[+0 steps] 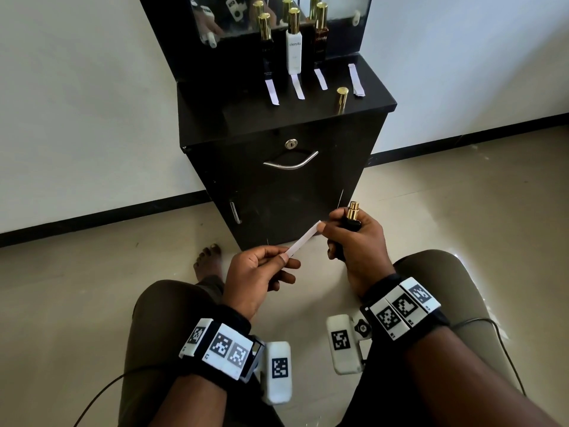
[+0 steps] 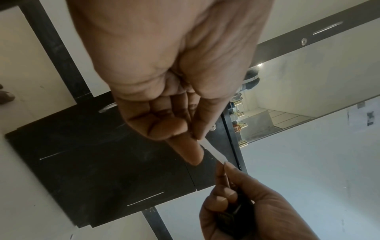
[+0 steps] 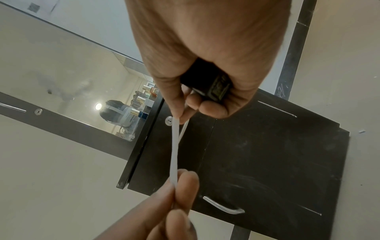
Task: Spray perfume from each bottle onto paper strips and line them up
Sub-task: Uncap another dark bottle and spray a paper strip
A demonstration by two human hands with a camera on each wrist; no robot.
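In front of the black cabinet (image 1: 277,192), the left hand (image 1: 258,272) is pinching a paper strip (image 1: 303,240), while the right hand (image 1: 357,238) is gripping an uncapped dark perfume bottle (image 1: 351,218) and pinching the strip's far end.
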